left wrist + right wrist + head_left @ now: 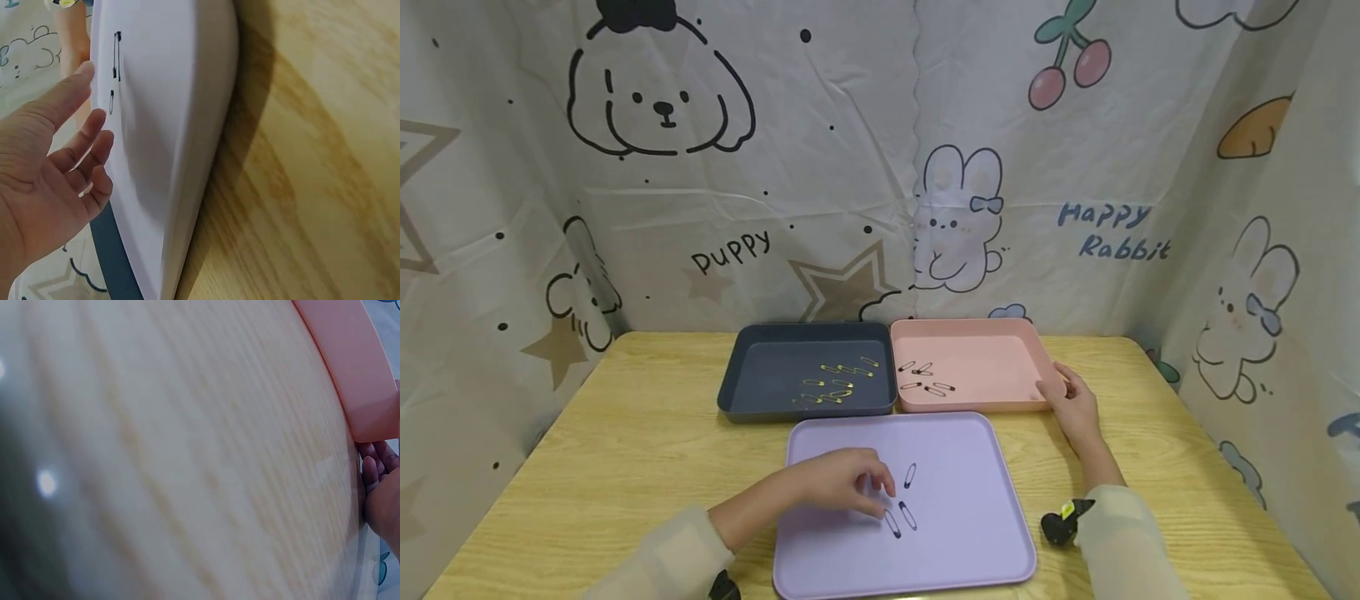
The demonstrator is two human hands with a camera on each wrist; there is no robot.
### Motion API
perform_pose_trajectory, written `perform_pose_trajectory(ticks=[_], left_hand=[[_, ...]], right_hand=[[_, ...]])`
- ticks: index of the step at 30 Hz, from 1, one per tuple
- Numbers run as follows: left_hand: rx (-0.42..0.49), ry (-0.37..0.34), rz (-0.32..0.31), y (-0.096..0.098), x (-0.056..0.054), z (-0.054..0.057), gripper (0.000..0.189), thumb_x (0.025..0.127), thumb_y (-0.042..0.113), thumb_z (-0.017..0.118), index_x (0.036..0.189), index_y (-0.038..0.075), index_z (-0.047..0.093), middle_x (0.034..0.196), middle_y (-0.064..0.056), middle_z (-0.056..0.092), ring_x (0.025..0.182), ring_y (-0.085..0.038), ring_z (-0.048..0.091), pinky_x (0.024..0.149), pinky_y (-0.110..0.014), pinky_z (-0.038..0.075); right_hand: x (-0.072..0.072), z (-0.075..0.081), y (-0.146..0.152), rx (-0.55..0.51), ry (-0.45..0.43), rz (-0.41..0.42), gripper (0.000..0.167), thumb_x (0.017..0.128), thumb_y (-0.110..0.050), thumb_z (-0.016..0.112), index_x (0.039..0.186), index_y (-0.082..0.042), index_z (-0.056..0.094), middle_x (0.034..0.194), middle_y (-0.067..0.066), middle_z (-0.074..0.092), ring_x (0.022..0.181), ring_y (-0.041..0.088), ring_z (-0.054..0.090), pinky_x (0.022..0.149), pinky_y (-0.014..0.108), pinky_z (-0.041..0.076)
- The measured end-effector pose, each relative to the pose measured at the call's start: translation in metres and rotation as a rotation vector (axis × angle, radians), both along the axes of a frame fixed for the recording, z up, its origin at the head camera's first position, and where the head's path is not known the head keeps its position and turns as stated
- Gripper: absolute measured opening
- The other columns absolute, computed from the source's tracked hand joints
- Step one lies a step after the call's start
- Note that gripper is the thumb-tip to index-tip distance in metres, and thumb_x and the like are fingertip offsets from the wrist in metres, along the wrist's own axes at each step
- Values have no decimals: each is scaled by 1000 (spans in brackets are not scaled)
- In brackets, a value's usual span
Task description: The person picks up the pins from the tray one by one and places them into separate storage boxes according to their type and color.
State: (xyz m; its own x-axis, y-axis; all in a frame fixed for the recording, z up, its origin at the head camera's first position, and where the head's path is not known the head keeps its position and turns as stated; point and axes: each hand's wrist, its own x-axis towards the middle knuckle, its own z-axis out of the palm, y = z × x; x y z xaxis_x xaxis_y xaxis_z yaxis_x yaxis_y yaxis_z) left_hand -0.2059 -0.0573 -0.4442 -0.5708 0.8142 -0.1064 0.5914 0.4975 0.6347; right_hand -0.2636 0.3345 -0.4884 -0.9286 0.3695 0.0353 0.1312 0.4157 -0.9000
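Observation:
My left hand (846, 479) hovers above the lavender tray (970, 533), thumb and fingers apart and holding nothing. Close to its fingertips lie three dark safety pins (907, 484) on that tray. In the left wrist view, the same hand (56, 156) shows loosely bent fingers beside the safety pins (118, 37). My right hand (1075, 408) holds the near right corner of the pink tray (992, 358), thumb over the rim and fingers outside. The right wrist view catches only part of this hand (384, 494) against the pink wall.
Left of the pink tray stands a dark grey tray (760, 367) with several golden safety pins (842, 384). Several dark safety pins (934, 391) lie in the pink tray's left part. A wooden table (647, 433) carries all three trays. Behind hangs a printed curtain (835, 167).

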Motion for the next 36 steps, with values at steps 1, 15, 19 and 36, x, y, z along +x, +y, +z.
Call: perform_pose_trajectory(ticks=[1,15,19,36], left_hand=[[-15,5,-2,0,0,-1,20,77,26,76,94,19,69,85,6,56,70,-2,48,67,-14,40],[-162,190,-34,12,11,-1,3,80,25,70,83,24,69,76,11,53,68,2,45,67,-15,38],[-184,225,-44,14,13,0,4,81,25,70,78,25,66,73,12,51,67,2,43,65,-15,36],[-146,71,23,16,11,-1,10,76,11,64,72,18,58,69,13,47,64,2,42,61,-14,39]], right_hand=[[0,0,0,-2,3,-2,63,89,-35,61,144,-15,37,126,15,49,93,5,40,67,7,36],[0,-4,-1,-8,47,7,66,86,-41,62,142,-13,41,120,18,52,97,12,43,72,13,35],[0,-3,0,-3,6,4,64,89,-38,59,144,-15,37,127,17,49,98,9,41,71,8,35],[-2,-3,1,-1,-19,-1,63,90,-36,59,145,-16,35,126,13,47,100,11,38,74,11,33]])
